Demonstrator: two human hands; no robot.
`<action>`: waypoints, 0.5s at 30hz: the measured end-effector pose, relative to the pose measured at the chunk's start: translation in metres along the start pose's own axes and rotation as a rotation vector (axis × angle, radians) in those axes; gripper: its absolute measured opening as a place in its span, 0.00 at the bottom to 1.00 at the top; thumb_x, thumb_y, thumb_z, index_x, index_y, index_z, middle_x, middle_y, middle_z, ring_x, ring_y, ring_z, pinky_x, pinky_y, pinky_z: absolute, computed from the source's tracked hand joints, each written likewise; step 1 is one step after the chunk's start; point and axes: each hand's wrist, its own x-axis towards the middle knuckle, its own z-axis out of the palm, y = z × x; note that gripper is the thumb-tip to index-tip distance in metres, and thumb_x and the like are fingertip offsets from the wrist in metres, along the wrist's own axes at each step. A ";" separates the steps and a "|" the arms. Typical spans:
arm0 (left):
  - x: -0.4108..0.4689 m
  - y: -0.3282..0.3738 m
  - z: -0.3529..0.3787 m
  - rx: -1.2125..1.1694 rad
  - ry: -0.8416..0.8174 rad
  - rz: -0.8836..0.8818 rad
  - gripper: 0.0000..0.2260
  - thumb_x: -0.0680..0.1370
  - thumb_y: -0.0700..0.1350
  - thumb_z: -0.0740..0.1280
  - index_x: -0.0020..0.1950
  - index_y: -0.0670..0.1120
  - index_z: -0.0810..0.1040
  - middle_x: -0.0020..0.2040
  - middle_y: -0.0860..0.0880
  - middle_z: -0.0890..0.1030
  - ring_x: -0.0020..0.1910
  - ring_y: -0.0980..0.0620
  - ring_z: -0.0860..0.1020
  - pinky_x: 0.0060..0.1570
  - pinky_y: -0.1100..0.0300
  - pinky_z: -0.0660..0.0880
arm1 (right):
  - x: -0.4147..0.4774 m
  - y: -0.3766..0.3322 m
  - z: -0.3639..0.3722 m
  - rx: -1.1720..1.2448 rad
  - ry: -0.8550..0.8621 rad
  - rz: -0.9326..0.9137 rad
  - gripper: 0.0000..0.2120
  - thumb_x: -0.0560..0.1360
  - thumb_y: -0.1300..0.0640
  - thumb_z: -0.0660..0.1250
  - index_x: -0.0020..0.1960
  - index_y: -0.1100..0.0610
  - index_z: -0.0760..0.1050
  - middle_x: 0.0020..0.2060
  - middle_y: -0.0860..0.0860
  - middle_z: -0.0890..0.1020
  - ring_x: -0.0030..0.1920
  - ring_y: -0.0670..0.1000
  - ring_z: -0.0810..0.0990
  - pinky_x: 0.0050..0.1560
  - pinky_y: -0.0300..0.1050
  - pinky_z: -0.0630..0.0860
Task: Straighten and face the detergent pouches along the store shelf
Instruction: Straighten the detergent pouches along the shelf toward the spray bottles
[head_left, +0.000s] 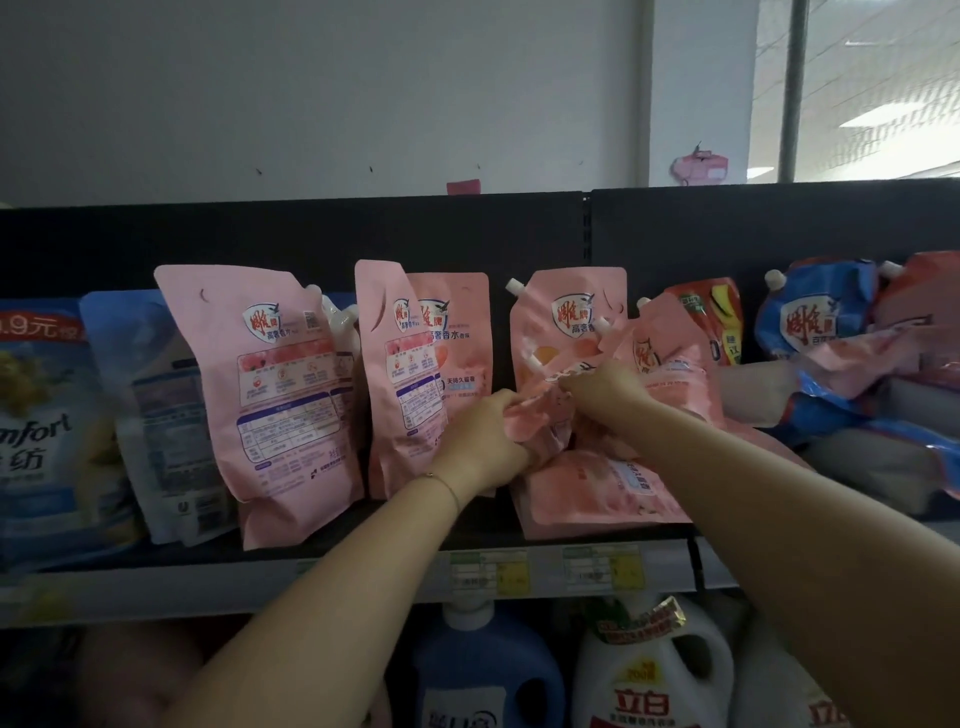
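On the shelf (156, 558), mid-row: both grips curled tight on one crumpled pink pouch (540, 431) – left grip (483, 441) on its lower edge, right grip (605, 389) up top. Another pouch (270, 395) stands upright further left, back label out.

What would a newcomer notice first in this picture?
In the middle, the left grip and the right grip hold a crumpled pink pouch between them. Upright pink pouches stand to the left of it. At the far right, blue pouches lie in an untidy heap.
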 end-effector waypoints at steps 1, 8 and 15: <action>-0.001 -0.003 -0.004 -0.001 0.003 -0.007 0.26 0.68 0.49 0.76 0.65 0.51 0.75 0.56 0.51 0.79 0.52 0.51 0.78 0.45 0.59 0.76 | 0.000 0.001 0.005 0.126 -0.029 0.019 0.07 0.76 0.55 0.66 0.41 0.57 0.73 0.41 0.56 0.80 0.41 0.55 0.80 0.46 0.50 0.79; -0.012 -0.019 -0.025 -0.029 -0.001 -0.019 0.28 0.67 0.44 0.77 0.65 0.52 0.75 0.58 0.52 0.79 0.56 0.51 0.77 0.51 0.60 0.75 | -0.004 0.003 0.032 0.416 -0.029 0.045 0.04 0.74 0.56 0.68 0.43 0.57 0.77 0.37 0.53 0.79 0.37 0.52 0.79 0.43 0.49 0.79; -0.024 -0.027 -0.043 0.048 -0.028 -0.054 0.30 0.66 0.52 0.78 0.65 0.51 0.72 0.60 0.53 0.76 0.57 0.53 0.75 0.57 0.55 0.76 | -0.018 -0.030 0.052 0.253 0.212 -0.329 0.19 0.75 0.61 0.62 0.26 0.58 0.64 0.24 0.53 0.66 0.28 0.52 0.65 0.33 0.46 0.64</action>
